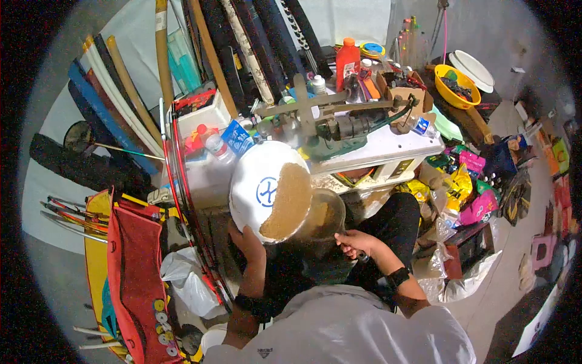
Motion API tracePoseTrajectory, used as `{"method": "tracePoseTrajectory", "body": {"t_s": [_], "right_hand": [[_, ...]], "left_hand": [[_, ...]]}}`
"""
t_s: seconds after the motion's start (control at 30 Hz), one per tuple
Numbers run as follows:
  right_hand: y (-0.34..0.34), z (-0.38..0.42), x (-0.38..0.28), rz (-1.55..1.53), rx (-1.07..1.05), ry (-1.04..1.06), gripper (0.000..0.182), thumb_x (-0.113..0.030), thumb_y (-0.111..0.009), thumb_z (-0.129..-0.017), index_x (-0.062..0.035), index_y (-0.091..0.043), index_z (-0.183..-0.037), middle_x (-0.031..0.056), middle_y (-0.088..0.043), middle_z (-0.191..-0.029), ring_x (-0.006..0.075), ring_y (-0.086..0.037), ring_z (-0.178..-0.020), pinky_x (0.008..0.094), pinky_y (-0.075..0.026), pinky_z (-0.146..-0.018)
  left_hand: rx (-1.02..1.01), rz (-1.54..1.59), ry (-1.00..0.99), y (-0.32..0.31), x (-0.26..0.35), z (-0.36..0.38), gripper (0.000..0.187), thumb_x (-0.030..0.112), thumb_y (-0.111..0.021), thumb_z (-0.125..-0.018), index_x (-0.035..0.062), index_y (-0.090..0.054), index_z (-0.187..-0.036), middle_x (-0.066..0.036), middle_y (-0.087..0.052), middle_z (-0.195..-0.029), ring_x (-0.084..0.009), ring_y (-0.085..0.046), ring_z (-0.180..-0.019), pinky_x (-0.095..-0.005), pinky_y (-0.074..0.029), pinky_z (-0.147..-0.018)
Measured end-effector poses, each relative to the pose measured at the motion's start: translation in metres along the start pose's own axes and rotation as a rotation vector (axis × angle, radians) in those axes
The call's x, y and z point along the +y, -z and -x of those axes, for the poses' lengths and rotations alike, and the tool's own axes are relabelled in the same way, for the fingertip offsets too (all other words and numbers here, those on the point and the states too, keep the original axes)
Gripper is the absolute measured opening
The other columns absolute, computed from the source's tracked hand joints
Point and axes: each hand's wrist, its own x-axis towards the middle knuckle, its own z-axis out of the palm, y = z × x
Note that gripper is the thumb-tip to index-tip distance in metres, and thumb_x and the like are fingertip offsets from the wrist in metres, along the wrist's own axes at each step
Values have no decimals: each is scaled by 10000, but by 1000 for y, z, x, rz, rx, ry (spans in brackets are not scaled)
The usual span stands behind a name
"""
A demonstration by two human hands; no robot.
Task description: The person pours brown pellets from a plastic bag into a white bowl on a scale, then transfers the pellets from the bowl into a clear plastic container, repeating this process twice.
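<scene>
A round white basin (pixel 248 176) with a blue mark on its inside is tilted in front of my lap. Brown, grainy powder (pixel 287 203) lies along its right side. My left hand (pixel 247 244) grips the basin's lower left rim, its fingers partly hidden beneath. Just right of the basin is a round, dark, see-through sieve (pixel 327 213), partly overlapped by the rim. My right hand (pixel 356 244) is closed around the sieve's handle. A little yellowish material shows in the sieve.
A white bench (pixel 388 148) ahead carries a metal clamp device (pixel 339 130), bottles and clutter. Fishing rods (pixel 176 158) stand at left beside a red bag (pixel 134 267) and a white plastic bag (pixel 189 280). Colourful packets (pixel 461 182) and a yellow bowl (pixel 456 91) are at right.
</scene>
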Motion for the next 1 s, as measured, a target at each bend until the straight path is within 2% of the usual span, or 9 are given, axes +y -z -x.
{"method": "tracePoseTrajectory", "body": {"t_s": [0.07,0.1,0.27,0.57,0.77,0.83,0.87,0.93,1.0], "right_hand": [[-4,3,-5,2,-11,-6,363,-444,-535,-878,-85,-495,-842,-39,-393,-545,79,-368,-446,236,-330,-393],[-4,4,-6,-14,-4,-15,359,-441,-537,-877,-86,-496,-840,-39,-391,-544,78,-360,-441,237,-324,-389],[-7,6,-11,1,40,1,343,-406,-524,-896,-78,-466,-818,-39,-366,-539,73,-341,-426,236,-289,-382],[2,13,-25,-32,13,-44,340,-406,-521,-898,-79,-462,-828,-44,-371,-529,70,-336,-404,228,-280,-378],[-4,11,-22,34,72,-12,328,-396,-508,-907,-81,-462,-828,-44,-367,-529,71,-333,-407,224,-267,-379],[-5,8,-19,13,58,-21,327,-395,-504,-909,-81,-463,-829,-44,-366,-529,70,-330,-407,226,-268,-381],[-5,6,-16,-9,43,-27,326,-394,-500,-911,-81,-464,-831,-44,-365,-528,70,-327,-407,227,-269,-384],[-7,3,-10,-18,27,-25,324,-394,-497,-913,-82,-465,-833,-45,-364,-529,68,-324,-405,230,-273,-385],[-10,2,-6,-28,12,-21,322,-394,-494,-914,-84,-465,-834,-45,-364,-530,66,-322,-404,233,-278,-386]], "left_hand": [[9,-206,-129,2,-8,-7,530,48,-408,-721,-77,-379,-1235,-230,-470,-1177,-322,-507,-1046,-396,-389,-934],[37,27,27,-4,-7,-7,510,22,-397,-704,-71,-407,-1205,-203,-492,-1130,-304,-519,-1003,-385,-398,-911],[55,117,56,-15,-3,-6,479,-8,-389,-688,-67,-433,-1162,-168,-508,-1087,-283,-519,-988,-365,-402,-891],[-132,125,19,-14,-34,-35,397,0,-387,-795,-60,-481,-1176,-132,-547,-1083,-222,-515,-1009,-334,-395,-885],[-175,296,82,-19,-46,-37,558,-7,-405,-644,-60,-461,-1197,-153,-543,-1126,-272,-551,-1034,-373,-464,-879],[-155,203,122,-19,-43,-31,365,2,-354,-875,-32,-466,-1221,-120,-525,-1188,-195,-497,-1083,-307,-393,-912],[-154,204,122,-21,-29,-25,365,2,-354,-875,-32,-466,-1221,-120,-525,-1188,-195,-497,-1083,-307,-393,-912],[-107,252,220,-24,-4,-14,610,-49,-381,-666,-12,-390,-1274,-154,-491,-1203,-283,-490,-1116,-397,-406,-950],[-102,239,214,-23,-4,-9,622,-57,-379,-673,1,-366,-1292,-148,-475,-1222,-279,-473,-1135,-402,-388,-967]]}}
